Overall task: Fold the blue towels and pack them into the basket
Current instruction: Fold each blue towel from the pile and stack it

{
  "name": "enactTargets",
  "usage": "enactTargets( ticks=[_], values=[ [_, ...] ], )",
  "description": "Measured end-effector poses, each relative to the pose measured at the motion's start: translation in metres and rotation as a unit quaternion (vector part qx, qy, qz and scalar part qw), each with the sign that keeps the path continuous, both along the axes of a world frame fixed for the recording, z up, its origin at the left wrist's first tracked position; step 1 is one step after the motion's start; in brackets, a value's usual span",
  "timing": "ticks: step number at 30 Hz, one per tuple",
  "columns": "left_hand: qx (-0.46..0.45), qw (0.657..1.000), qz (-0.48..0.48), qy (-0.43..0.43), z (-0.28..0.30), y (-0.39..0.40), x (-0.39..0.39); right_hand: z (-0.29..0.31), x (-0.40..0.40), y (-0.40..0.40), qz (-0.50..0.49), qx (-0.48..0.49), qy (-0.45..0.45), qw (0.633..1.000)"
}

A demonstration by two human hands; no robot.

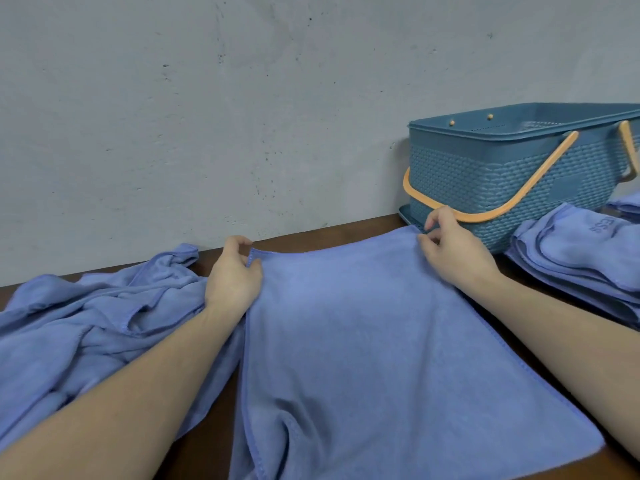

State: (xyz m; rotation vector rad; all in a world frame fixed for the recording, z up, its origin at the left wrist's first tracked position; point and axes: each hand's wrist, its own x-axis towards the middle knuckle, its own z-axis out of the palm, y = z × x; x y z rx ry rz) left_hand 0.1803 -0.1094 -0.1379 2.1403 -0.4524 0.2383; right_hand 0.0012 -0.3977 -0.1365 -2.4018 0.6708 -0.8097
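A blue towel [363, 341] lies spread flat on the dark wooden table in front of me. My left hand [233, 271] pinches its far left corner. My right hand [453, 251] pinches its far right corner, just in front of the basket. The teal woven-look basket [502, 181] stands at the back right against the wall, its orange handle [485, 211] folded down over the front side. Its inside looks empty as far as I can see.
A crumpled heap of blue towels [86, 327] lies on the left of the table. A stack of folded blue towels [581, 261] sits at the right, in front of the basket. The grey wall [242, 116] closes off the table's far edge.
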Motion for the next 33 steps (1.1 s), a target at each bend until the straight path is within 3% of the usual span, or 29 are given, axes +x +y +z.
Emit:
enactTargets(
  ticks=[4,11,17,22,26,30,33],
  values=[
    [0.060,0.998,-0.010,0.016,0.005,0.000,-0.008,-0.004,-0.005,0.004,0.020,-0.006,0.028,0.999],
    [0.086,0.991,-0.093,0.030,0.016,0.024,-0.061,-0.004,-0.043,0.012,0.047,0.128,-0.030,0.990],
    [-0.013,0.983,-0.179,-0.038,0.004,0.070,-0.134,-0.002,-0.114,0.049,0.112,0.180,-0.059,0.976],
    [-0.102,0.966,-0.234,0.047,0.001,0.105,-0.185,0.003,-0.182,0.087,0.151,0.210,-0.055,0.964],
    [-0.107,0.952,-0.275,0.084,0.006,0.128,-0.218,0.009,-0.232,0.116,0.198,0.235,-0.036,0.951],
    [-0.043,0.958,-0.283,0.011,0.002,0.139,-0.236,0.010,-0.262,0.139,0.223,0.178,0.024,0.958],
    [-0.008,0.969,-0.240,-0.063,0.003,0.136,-0.233,0.008,-0.270,0.144,0.215,0.188,0.007,0.958]
  ],
)
